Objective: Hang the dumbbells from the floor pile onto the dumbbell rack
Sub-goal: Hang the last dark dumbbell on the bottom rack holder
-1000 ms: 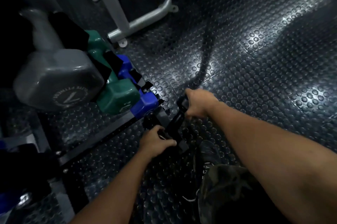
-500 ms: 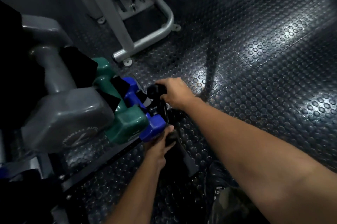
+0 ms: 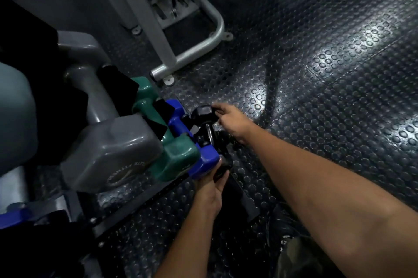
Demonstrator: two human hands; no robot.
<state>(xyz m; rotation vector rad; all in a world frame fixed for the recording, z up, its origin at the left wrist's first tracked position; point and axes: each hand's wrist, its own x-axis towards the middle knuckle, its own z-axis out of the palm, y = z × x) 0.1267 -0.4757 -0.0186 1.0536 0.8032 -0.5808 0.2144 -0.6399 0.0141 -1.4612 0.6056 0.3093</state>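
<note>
Black dumbbell long axis running away from viewer; right hand pinching far head, left hand gripping near head.

3 dumbbells side by side on the rack at left, a 4th dumbbell at their right end, right hand on its far head, left hand at its near end, machine frame behind on the floor

Open floor right of rack
</note>
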